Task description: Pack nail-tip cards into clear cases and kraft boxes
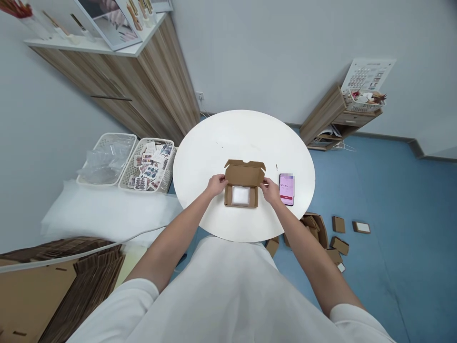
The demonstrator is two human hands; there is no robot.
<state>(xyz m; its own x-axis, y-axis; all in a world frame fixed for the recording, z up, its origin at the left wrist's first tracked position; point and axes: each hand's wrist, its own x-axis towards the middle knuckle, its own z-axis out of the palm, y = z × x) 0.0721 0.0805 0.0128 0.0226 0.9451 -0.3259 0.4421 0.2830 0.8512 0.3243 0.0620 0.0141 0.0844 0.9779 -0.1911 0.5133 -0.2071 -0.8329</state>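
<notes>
A small brown cardboard box (244,172) stands on the round white table (232,131) with its lid raised. Inside lies a white, soft-looking wrapped packet (241,195). My left hand (216,184) pinches the box at the lid's left side, near the hinge. On the opposite side, the fingers of my right hand (270,190) close on the right edge of the lid. A phone (286,189) with a pink screen lies just right of my right hand.
Left of the table are a basket of printed cards (150,166) and a basket of clear plastic bags (107,157). Flat cardboard (35,295) is stacked at lower left. Several small boxes (338,224) lie on the floor at right, near a larger carton (322,231).
</notes>
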